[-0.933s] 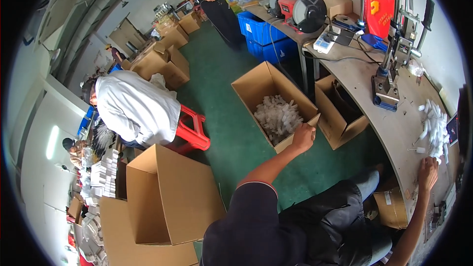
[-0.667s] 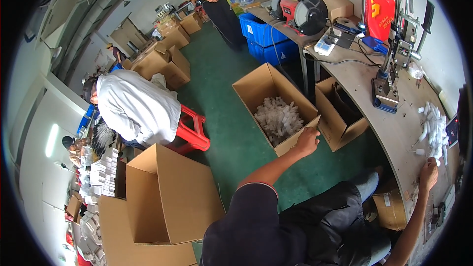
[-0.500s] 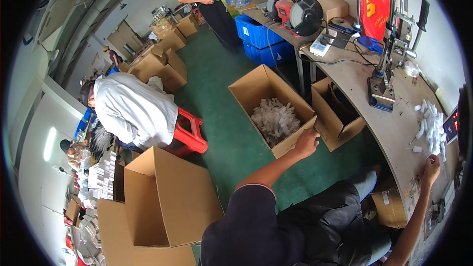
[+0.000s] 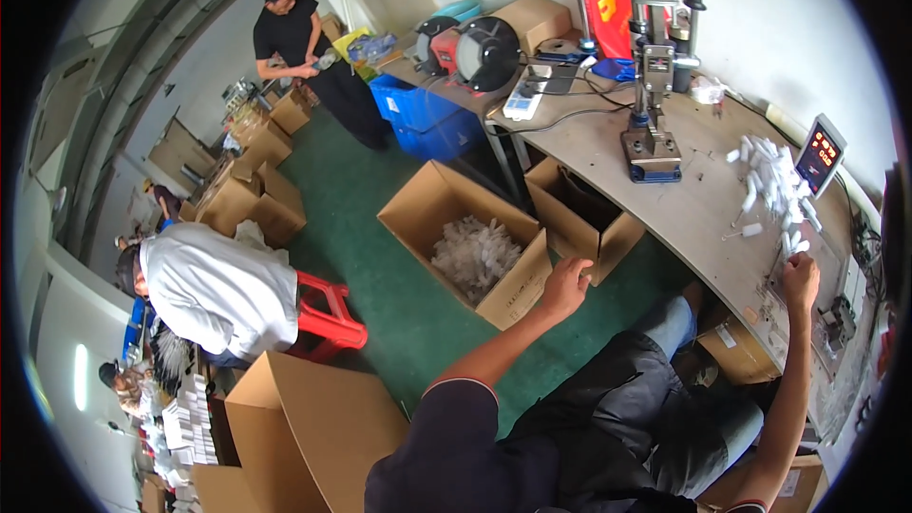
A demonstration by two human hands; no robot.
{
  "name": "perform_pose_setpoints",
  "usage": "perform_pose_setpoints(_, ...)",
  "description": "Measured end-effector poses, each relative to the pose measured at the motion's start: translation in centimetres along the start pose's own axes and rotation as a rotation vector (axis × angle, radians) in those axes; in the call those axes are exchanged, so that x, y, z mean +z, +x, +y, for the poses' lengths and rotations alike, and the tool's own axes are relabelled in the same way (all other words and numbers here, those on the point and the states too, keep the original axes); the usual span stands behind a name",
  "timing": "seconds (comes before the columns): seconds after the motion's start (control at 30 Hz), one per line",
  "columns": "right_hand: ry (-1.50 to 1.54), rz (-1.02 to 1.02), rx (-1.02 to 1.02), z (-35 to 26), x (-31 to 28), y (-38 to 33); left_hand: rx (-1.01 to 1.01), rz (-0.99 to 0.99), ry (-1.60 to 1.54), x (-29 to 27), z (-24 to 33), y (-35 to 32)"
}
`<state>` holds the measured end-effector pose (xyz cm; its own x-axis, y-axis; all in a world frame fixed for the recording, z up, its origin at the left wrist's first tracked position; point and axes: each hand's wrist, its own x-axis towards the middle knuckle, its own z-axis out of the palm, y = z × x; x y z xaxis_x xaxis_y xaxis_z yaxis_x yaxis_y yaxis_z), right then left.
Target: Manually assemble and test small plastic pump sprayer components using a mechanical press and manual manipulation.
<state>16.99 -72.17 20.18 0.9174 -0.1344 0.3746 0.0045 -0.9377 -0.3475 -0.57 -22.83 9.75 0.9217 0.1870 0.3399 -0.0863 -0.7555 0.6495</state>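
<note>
White plastic tubes at 3 o'clock, on a grey-beige workbench; a black digital display with glowing red digits beside them. At 2, a steel-grey lever press with black grip and dark-blue base. At 1, a red bag with yellow print. At 12, blue crates. Centre, a plain brown carton, whitish pieces inside. At 8, a red stool. Floor, dark green.

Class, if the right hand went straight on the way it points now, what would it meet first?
The right hand would most likely meet the nearest white pieces on the bench; whether its fingertips already touch them is unclear.
</note>
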Motion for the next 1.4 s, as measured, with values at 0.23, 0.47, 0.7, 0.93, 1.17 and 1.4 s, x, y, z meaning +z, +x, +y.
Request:
perform_pose_setpoints(0.23, 0.445, 0.053, 0.101, 1.7, -0.9, -3.0, 0.326, 0.166, -0.324, 3.6, 12.1, 3.2)
perform_pose_setpoints(0.47, 0.841, -0.038, 0.160, 1.2, -3.4, -6.5, 0.494, 0.015, -0.619, 9.6, 25.4, 7.5)
perform_pose_setpoints(0.7, 0.769, 0.050, 0.049, 3.6, -3.0, -7.9, 0.403, -0.132, -0.707, 18.3, 34.0, 10.3)
perform_pose_setpoints(0.93, 0.865, 0.036, 0.118, 3.0, -3.5, -7.6, 0.384, -0.075, -0.696, 23.5, 33.7, 11.8)
perform_pose_setpoints(1.17, 0.847, 0.035, 0.125, 2.8, -3.8, -7.5, 0.214, -0.213, -0.911, 24.2, 33.6, 12.3)
perform_pose_setpoints(1.4, 0.843, 0.022, 0.199, 2.2, -4.1, -7.4, 0.046, -0.380, -1.163, 23.4, 33.0, 13.0)
